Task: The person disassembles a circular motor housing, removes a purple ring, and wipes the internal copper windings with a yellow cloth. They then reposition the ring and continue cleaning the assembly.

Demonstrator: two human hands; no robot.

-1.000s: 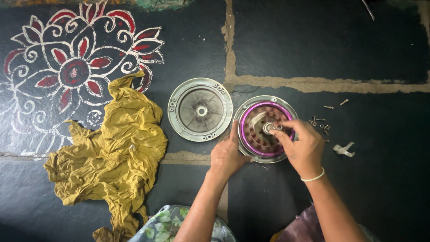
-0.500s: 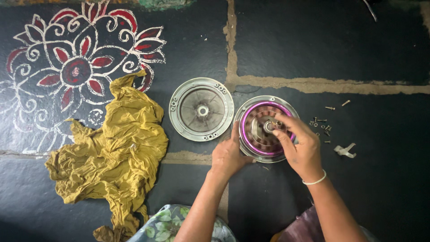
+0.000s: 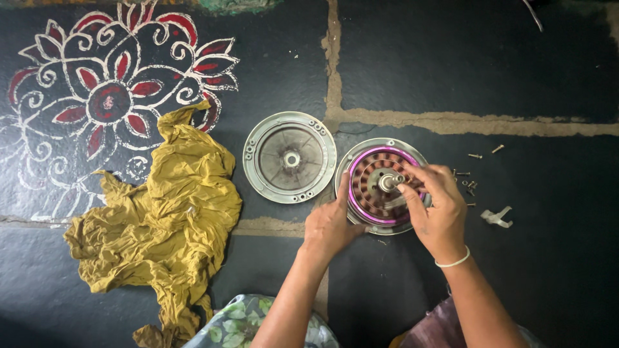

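Observation:
A round metal motor housing (image 3: 361, 149) lies on the dark stone floor, with a purple-ringed wound stator (image 3: 369, 178) and a central shaft (image 3: 389, 182) inside it. My left hand (image 3: 330, 222) rests against the housing's near-left rim, thumb up along the edge. My right hand (image 3: 437, 207) reaches over the stator from the right, and its fingertips pinch at the shaft. Beside it on the left lies a separate round metal cover plate (image 3: 289, 157), face up and untouched.
A crumpled mustard-yellow cloth (image 3: 161, 219) lies to the left. Several small screws (image 3: 467, 180) and a white plastic clip (image 3: 496, 216) are scattered right of the housing. A red and white floral drawing (image 3: 109, 90) is painted on the floor at far left.
My right hand has shifted slightly on the stator, its fingers now closing at the central shaft. The left hand stays on the rim.

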